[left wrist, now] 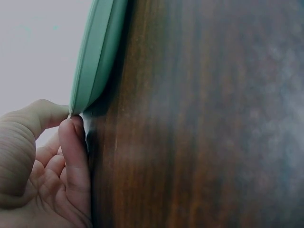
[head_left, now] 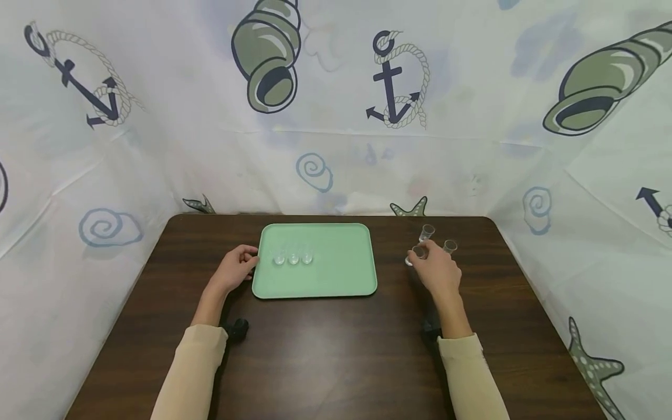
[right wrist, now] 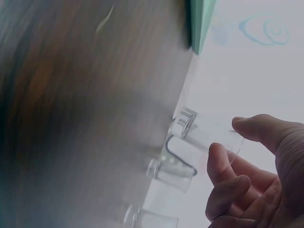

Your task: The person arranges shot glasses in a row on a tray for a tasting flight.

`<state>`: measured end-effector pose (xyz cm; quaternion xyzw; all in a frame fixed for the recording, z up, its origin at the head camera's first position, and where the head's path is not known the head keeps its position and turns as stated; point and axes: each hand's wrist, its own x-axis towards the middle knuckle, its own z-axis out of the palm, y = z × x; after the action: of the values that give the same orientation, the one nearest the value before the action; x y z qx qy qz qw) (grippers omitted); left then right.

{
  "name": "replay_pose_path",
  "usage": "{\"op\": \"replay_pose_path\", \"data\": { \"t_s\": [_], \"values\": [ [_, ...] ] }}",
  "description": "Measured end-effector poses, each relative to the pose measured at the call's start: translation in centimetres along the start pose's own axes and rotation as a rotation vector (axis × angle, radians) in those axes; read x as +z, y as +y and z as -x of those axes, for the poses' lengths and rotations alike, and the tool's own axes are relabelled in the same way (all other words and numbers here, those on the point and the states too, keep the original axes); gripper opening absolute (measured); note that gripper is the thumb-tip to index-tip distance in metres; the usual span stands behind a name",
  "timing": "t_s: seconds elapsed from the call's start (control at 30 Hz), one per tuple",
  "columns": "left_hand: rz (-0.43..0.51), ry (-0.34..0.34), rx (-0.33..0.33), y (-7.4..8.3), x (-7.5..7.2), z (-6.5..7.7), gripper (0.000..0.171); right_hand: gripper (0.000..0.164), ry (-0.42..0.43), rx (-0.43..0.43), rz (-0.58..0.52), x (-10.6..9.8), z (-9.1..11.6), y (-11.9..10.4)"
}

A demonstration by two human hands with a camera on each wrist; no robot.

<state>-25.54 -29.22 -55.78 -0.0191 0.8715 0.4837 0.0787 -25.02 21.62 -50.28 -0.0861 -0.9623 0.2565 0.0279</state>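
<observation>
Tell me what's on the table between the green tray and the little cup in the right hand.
Only bare brown tabletop, as the head view shows: nothing stands between the tray and the cup that the right hand pinches.

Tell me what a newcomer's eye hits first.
The pale green tray dominates the dark table, three small clear cups on its left half. To its right, the right hand pinches another cup, two more standing close by. Big anchors and shells pattern the white backdrop behind.
</observation>
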Motion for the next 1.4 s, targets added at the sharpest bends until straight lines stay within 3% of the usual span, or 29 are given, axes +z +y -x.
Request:
{"op": "replay_pose_path", "data": {
  "t_s": [0.57,1.4],
  "values": [
    [-0.002,0.009,0.001,0.2,-0.2,0.2,0.045,0.045,0.030,-0.082,-0.085,2.1,0.4,-3.7],
    [-0.003,0.014,0.001,0.3,0.3,0.5,0.044,0.043,-0.019,-0.211,-0.148,5.4,1.7,-10.1]
  ]
}}
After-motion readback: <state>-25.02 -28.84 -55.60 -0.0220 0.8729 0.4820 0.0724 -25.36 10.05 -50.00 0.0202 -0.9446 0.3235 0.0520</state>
